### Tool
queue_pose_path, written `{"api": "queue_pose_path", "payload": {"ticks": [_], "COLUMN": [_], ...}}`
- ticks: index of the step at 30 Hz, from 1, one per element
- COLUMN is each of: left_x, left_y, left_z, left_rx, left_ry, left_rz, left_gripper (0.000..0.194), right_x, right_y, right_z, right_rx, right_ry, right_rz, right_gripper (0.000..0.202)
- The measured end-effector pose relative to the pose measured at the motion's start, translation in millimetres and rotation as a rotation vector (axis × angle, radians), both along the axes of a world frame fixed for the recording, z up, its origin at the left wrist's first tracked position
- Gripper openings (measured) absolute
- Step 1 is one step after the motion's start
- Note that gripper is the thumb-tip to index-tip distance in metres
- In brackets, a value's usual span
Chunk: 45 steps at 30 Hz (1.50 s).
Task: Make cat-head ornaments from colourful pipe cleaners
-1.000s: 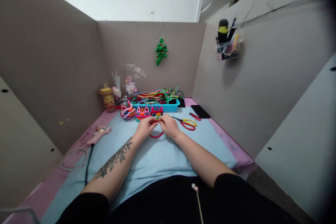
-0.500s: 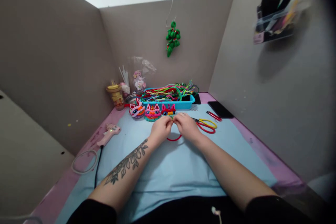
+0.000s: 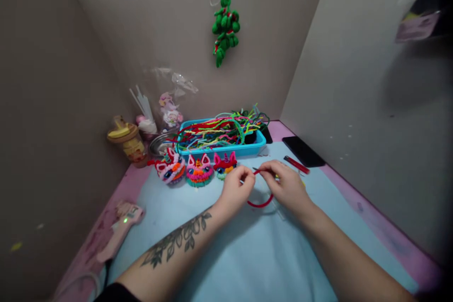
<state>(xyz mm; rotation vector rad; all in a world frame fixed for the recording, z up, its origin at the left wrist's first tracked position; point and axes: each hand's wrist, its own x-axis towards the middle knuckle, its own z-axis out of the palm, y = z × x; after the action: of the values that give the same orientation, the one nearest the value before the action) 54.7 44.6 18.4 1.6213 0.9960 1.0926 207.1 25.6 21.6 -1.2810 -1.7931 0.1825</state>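
Between my two hands, above the blue sheet (image 3: 255,255), is a red fuzzy stem (image 3: 261,205) that hangs in a loop. The fingertips of my left hand (image 3: 238,188) pinch it on one side. My right hand (image 3: 283,183) pinches it on the other, and a short red piece shows between the fingertips. Scissors lie mostly hidden behind my right hand. Just beyond my left hand three fuzzy animal heads stand in a row: a white and purple one (image 3: 170,168), a pink one (image 3: 199,170) and a red one (image 3: 225,164).
A blue tray (image 3: 230,152) of colourful stems stands at the back. Right of it lie a phone (image 3: 303,151) and a red cutter (image 3: 296,164). A pink glue gun (image 3: 122,231), a cup (image 3: 130,144) and a metal bowl (image 3: 163,144) are at left.
The view has moved closer and tilted down. Both hands now appear further right and slightly apart, with red stem showing between the fingertips, and my right hand covers most of the scissors.
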Motion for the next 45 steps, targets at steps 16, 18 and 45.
{"api": "queue_pose_path", "payload": {"ticks": [16,18,45], "left_x": [7,7,21], "left_y": [14,12,13], "left_z": [-30.5,-27.7,9.4], "left_rx": [-0.177,-0.167,-0.155], "left_ry": [-0.174,-0.165,-0.026], "left_rz": [0.125,0.124,0.013], "left_gripper": [0.022,0.021,0.026], "right_x": [-4,-4,23], "right_y": [18,18,32], "right_z": [-1.2,1.9,16.5], "right_rx": [0.039,0.004,-0.649], "right_ry": [-0.182,-0.069,0.802], "right_rz": [0.021,0.014,0.306], "right_gripper": [0.023,0.022,0.011]}}
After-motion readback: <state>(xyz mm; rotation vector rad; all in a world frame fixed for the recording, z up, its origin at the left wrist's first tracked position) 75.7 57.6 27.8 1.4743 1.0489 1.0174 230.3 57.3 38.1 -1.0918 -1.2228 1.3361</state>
